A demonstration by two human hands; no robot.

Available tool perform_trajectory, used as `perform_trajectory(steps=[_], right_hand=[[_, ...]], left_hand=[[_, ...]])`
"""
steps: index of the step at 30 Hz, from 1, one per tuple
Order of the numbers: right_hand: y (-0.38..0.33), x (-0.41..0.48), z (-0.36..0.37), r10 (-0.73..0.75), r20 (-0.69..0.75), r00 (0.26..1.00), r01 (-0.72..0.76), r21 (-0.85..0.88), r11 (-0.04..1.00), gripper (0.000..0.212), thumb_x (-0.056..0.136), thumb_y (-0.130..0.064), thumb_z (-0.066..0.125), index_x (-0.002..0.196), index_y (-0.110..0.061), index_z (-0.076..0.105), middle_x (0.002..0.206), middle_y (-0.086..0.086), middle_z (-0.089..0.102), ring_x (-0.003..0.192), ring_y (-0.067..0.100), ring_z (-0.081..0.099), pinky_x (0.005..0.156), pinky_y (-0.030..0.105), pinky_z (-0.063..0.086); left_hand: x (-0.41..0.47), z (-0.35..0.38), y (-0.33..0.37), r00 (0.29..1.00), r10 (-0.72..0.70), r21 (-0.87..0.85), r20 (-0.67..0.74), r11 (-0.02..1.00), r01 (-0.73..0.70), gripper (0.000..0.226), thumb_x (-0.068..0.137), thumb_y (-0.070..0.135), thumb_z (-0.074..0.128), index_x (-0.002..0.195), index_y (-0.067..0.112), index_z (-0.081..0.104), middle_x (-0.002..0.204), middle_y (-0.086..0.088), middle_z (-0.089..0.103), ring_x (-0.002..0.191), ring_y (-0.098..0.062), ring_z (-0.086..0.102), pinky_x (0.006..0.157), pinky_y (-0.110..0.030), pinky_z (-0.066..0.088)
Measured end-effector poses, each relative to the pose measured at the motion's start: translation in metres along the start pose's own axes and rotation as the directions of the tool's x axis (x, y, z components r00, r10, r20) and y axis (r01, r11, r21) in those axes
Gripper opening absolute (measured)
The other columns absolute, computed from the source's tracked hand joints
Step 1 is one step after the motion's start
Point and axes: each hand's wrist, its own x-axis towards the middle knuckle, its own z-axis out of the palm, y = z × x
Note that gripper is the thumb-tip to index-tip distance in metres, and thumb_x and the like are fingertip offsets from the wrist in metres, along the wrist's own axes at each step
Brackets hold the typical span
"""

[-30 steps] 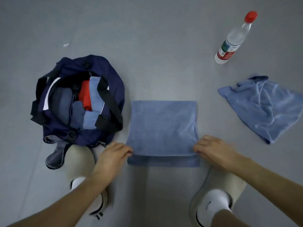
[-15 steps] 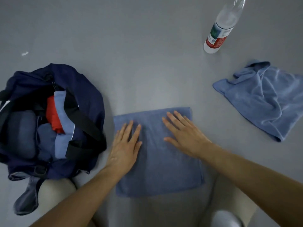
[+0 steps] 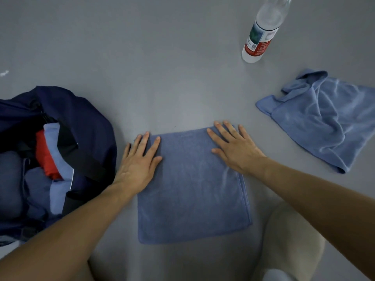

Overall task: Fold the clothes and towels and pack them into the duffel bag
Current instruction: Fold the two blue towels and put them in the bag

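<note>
Change: half a second ago both palms lay nearer the middle of the folded towel (image 3: 192, 189); now they sit farther apart, at its far corners (a second ago they pinched its near edge).
Left hand (image 3: 140, 165): flat, fingers spread, pressing the far left corner, outer fingers over the edge onto the floor (image 3: 162, 67).
Right hand (image 3: 233, 151): flat and spread on the far right corner.
Towel: between the forearms, just right of the open duffel bag (image 3: 87, 126).
Rest: crumpled towel (image 3: 324, 118) well right; bottle (image 3: 259, 37) beyond.
</note>
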Motion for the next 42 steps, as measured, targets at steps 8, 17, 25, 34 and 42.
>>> perform_trajectory(steps=[8,17,25,34,42], right_hand=[[0.008,0.018,-0.025,0.294,-0.147,0.944,-0.224,0.368,0.902,0.027,0.095,-0.010,0.054,0.121,-0.015,0.059,0.112,0.011,0.062,0.104,0.034,0.052,0.083,0.038,0.040],[0.027,0.006,-0.070,0.360,-0.414,0.836,-0.112,0.514,0.850,0.013,0.091,-0.012,0.058,0.098,-0.017,0.069,0.095,0.006,0.064,0.094,0.027,0.055,0.079,0.027,0.035],[0.001,-0.105,-0.008,-0.031,-0.416,0.909,0.154,0.264,0.952,0.028,0.090,-0.020,0.047,0.098,-0.011,0.072,0.094,0.008,0.067,0.084,0.034,0.060,0.076,0.044,0.050],[-0.026,-0.124,0.019,-0.115,-0.297,0.948,0.181,0.203,0.962,0.025,0.088,-0.040,0.055,0.088,-0.019,0.070,0.089,0.002,0.064,0.081,0.028,0.060,0.072,0.039,0.048],[-0.033,-0.073,0.047,-0.166,-0.099,0.981,0.168,0.004,0.986,0.068,0.098,-0.057,0.033,0.156,-0.021,0.033,0.163,0.007,0.028,0.150,0.033,0.026,0.115,0.061,0.030]], left_hand=[[0.031,-0.035,-0.015,0.978,-0.151,-0.227,-0.141,0.967,0.117,0.020,0.095,0.018,0.062,0.115,0.016,0.065,0.107,-0.009,0.065,0.101,-0.031,0.058,0.086,-0.041,0.048],[0.023,-0.081,-0.009,0.883,-0.212,-0.367,-0.419,0.929,0.049,0.009,0.095,0.017,0.061,0.102,0.017,0.067,0.101,-0.002,0.061,0.093,-0.022,0.054,0.078,-0.031,0.041],[-0.089,-0.018,-0.004,0.932,0.082,-0.112,-0.352,0.985,-0.129,0.010,0.093,0.018,0.058,0.097,0.015,0.067,0.093,-0.003,0.060,0.078,-0.031,0.052,0.072,-0.043,0.046],[-0.126,0.017,0.047,0.979,-0.005,-0.028,-0.206,1.000,-0.001,0.032,0.088,0.049,0.059,0.105,0.024,0.069,0.103,0.003,0.063,0.091,-0.026,0.057,0.075,-0.039,0.043],[-0.059,0.050,0.095,0.997,-0.031,-0.059,-0.068,0.998,0.027,0.067,0.101,0.054,0.026,0.160,0.024,0.013,0.165,-0.016,0.017,0.152,-0.032,0.013,0.119,-0.059,0.023]])
